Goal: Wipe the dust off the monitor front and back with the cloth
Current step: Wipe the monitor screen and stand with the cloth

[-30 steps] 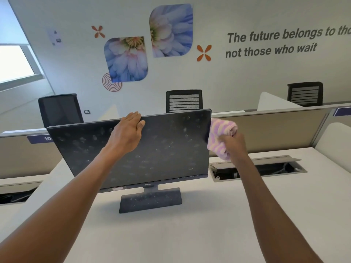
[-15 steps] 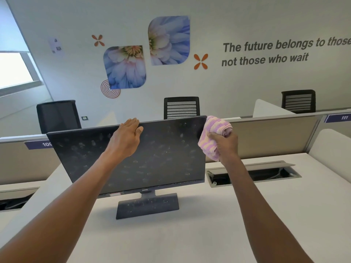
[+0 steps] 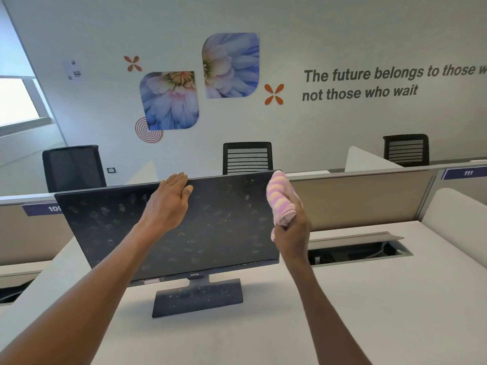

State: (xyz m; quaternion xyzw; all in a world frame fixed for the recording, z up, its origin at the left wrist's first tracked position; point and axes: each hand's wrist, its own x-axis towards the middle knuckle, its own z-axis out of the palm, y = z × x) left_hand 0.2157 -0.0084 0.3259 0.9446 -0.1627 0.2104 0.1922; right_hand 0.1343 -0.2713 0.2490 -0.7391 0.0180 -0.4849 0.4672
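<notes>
head view, forward and down, close

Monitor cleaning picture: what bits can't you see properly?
Head view only:
- Back of the monitor: it faces away, so any dust there is hidden.
- Left hand fingers: curled over the monitor's top edge, tips out of sight.
- Wall slogan: its first line runs off the right edge.
- Desk label: the number is partly covered by the monitor's corner.
- Cable hatch: too dark inside to tell what's there.
</notes>
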